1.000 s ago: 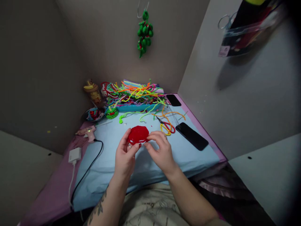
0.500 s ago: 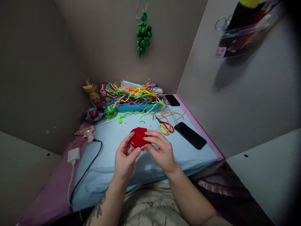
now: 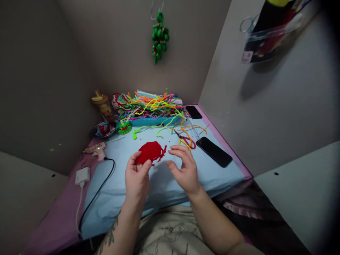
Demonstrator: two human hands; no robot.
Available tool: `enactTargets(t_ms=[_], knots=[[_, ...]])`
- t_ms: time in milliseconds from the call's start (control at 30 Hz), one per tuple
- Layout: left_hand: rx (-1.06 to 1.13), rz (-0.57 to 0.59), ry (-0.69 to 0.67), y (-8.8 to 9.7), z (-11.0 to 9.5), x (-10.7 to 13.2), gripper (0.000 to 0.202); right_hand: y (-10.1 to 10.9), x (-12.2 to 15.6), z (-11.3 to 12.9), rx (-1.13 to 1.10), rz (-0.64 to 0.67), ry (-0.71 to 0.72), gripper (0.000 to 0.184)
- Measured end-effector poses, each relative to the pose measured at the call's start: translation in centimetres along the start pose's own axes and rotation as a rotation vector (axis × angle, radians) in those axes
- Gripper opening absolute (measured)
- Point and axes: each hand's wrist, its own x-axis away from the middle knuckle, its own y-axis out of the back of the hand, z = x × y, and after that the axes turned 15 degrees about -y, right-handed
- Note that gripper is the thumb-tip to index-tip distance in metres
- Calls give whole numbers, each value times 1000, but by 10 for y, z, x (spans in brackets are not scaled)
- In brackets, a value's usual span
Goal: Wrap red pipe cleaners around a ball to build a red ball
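A red fuzzy rounded piece (image 3: pixel 151 151), with short ragged strands along its right edge, is held above the table. My left hand (image 3: pixel 137 173) grips it at its lower left, thumb in front and fingers behind. To its right, my right hand (image 3: pixel 184 168) is apart from the piece, thumb and fingers spread with nothing between them. Scissors (image 3: pixel 189 142) with red and yellow handles lie just beyond my right hand, beside orange fuzzy stems (image 3: pixel 195 127).
A blue tray (image 3: pixel 159 121) heaped with colourful fuzzy stems stands at the back. Black phones (image 3: pixel 214 151) (image 3: pixel 193 112) lie right. At left are a pink glue gun (image 3: pixel 100 151) with a black cord, a white adapter (image 3: pixel 83 175), a bowl (image 3: pixel 105 130) and a green fuzzy figure (image 3: pixel 124 127).
My right hand has let go of the red piece and its fingers have spread. My left hand has shifted slightly left with the piece, whose ragged right edge now shows.
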Motion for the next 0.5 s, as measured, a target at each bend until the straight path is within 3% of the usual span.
enactTargets(t_ms=[67,167,367,500], knots=[[14,-15,-4,2,-3,-4,48,0,0,-4,-41,-36,-61,19],[53,-10,26,5,-3,-6,48,-10,4,-7,-233,13,-245,14],[163,22,119,8,12,4,49,-36,12,6,-950,201,-845,54],[141,89,122,9,21,10,44,-42,10,7,-1028,203,-892,53]])
